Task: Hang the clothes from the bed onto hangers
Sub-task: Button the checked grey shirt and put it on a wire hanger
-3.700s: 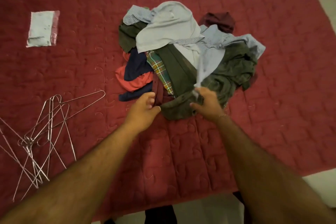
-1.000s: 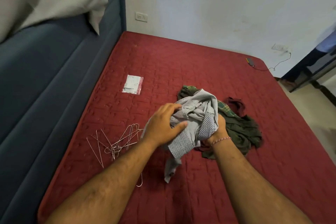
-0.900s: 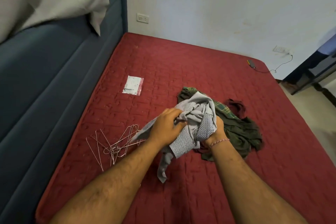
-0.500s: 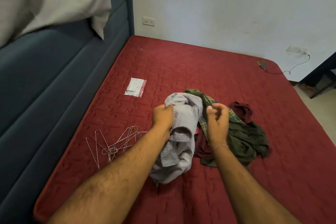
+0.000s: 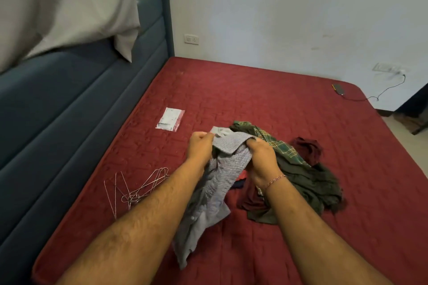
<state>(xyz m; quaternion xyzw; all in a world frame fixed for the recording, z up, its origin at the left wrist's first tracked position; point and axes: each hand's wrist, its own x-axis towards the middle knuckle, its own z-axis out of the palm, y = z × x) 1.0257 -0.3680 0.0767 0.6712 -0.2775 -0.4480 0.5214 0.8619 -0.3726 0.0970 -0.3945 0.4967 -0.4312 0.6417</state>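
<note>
Now regripped, two hands, left hand (image 5: 201,148) and right hand (image 5: 261,157), clutch one checked shirt (image 5: 228,164) with curled fingers.

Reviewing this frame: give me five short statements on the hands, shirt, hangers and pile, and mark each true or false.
1. Both hands grip the checked shirt. True: left hand and right hand hold its top.
2. The hangers lie right of the pile. False: they lie left of it.
3. A hanger is already in the shirt. False: none is visible in it.
4. The clothes pile lies on the red bed. True.
5. A flat packet lies beyond the hangers. True.
</note>
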